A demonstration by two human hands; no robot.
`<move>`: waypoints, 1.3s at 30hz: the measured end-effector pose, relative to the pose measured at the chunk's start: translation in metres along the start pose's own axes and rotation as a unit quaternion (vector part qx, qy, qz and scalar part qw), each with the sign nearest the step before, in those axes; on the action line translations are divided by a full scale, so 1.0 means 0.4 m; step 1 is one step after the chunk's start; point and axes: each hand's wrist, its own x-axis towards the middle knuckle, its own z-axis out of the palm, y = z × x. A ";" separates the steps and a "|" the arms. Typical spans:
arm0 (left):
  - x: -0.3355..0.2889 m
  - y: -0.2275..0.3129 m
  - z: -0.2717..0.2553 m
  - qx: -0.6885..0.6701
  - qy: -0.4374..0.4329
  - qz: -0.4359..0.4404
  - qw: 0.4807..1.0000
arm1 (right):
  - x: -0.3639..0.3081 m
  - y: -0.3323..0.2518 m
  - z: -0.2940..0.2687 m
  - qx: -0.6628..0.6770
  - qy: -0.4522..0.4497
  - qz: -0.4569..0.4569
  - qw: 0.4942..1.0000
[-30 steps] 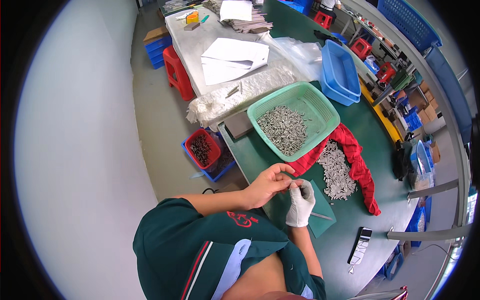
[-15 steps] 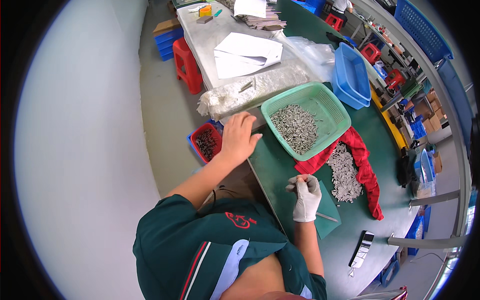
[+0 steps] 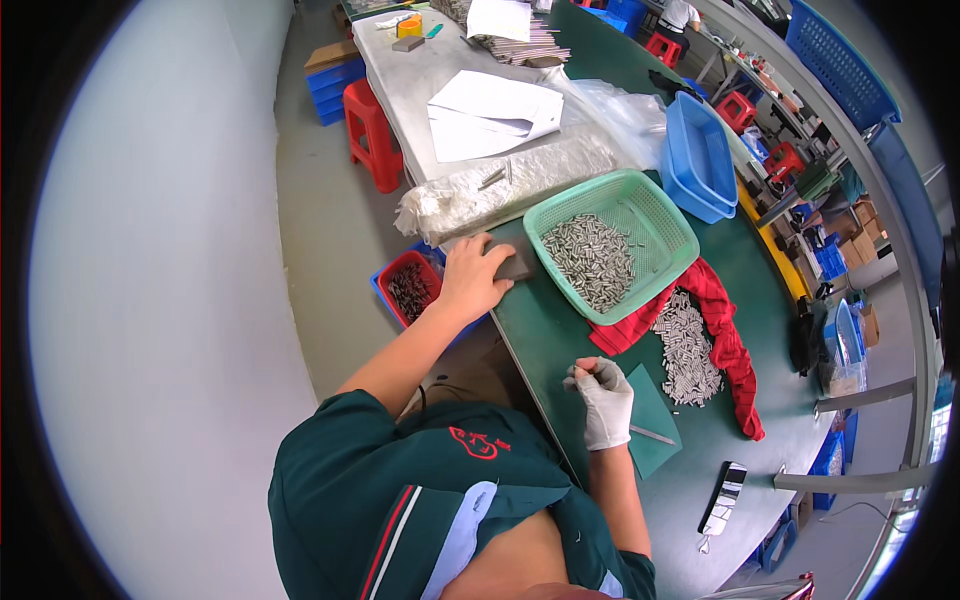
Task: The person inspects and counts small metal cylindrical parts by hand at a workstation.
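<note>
My bare left hand (image 3: 474, 279) lies at the table's near left corner, against a flat dark grey-brown block (image 3: 517, 262). Its fingers and thumb are apart, and part of the block is hidden by them. In a pale glove with bare fingertips, my right hand (image 3: 604, 402) is closed in a pinch above the green table; what sits between its fingertips is too small to make out. Beyond it stands a green plastic basket (image 3: 661, 238) with many short metal pins (image 3: 590, 262). A loose heap of similar pins (image 3: 688, 352) lies beside a red cloth (image 3: 737, 368).
A green sheet (image 3: 652, 440) with a thin metal strip lies by my right wrist. Farther right is a phone (image 3: 724, 498). A plastic-wrapped bundle (image 3: 520, 187) and blue trays (image 3: 700, 150) stand behind the basket. Low on the left, a red bin (image 3: 410, 287) holds dark pieces.
My left hand has shifted slightly toward me and left, and the dark block shows more beside it. My right hand has lowered a little, its fingers curled in more.
</note>
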 end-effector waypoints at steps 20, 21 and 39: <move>-0.186 0.199 0.008 -0.303 -0.164 0.150 0.927 | 0.019 -0.030 0.027 -0.642 -0.075 -0.358 0.674; -0.185 0.199 0.007 -0.306 -0.166 0.145 0.926 | 0.019 -0.025 0.026 -0.641 -0.074 -0.355 0.676; -0.173 0.199 0.027 -0.301 -0.129 0.140 0.934 | 0.032 -0.026 0.015 -0.564 -0.104 -0.394 0.718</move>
